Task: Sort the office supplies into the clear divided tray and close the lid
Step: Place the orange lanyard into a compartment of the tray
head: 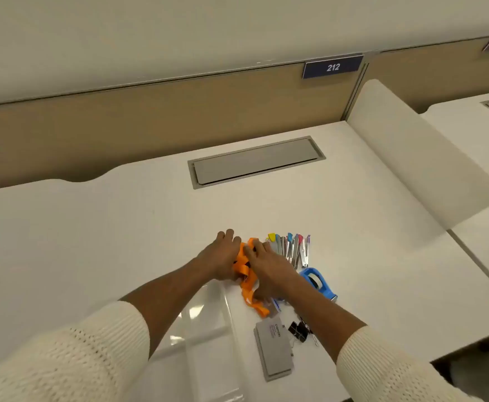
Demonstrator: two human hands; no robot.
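An orange lanyard strap (249, 288) lies bunched on the white desk between my two hands. My left hand (221, 258) presses on its left side and my right hand (269, 269) covers its right side, both gripping the bundle. The clear divided tray (205, 338) lies below my hands, partly under my left forearm. A row of small staplers with coloured tips (294, 248) sits right of my hands. A blue tape dispenser (318, 281), a grey card case (273, 349) and black binder clips (298, 330) lie near my right forearm.
A grey cable hatch (254, 162) is set into the desk beyond the supplies. A tan partition with a "212" sign (332, 67) closes off the back. A white side divider (411, 158) stands at the right. The desk's front edge runs at lower right.
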